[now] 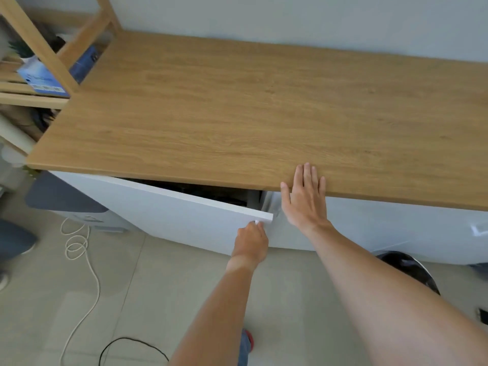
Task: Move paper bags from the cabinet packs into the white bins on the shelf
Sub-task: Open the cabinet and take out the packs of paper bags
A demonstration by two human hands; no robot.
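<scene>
A white cabinet door (171, 215) under the wooden countertop (264, 107) stands partly swung out, with a dark gap behind it. My left hand (252, 240) grips the small handle at the door's free corner. My right hand (303, 199) lies flat with fingers spread, its fingertips on the countertop's front edge, just right of the gap. The cabinet's inside is dark; no paper bags or packs can be made out. No white bins are visible.
A wooden shelf unit (52, 48) stands at the far left with a blue box (42, 77) on it. A white cable (79, 249) and a black cable (132, 344) lie on the tiled floor. A dark round object (406, 268) sits at the lower right.
</scene>
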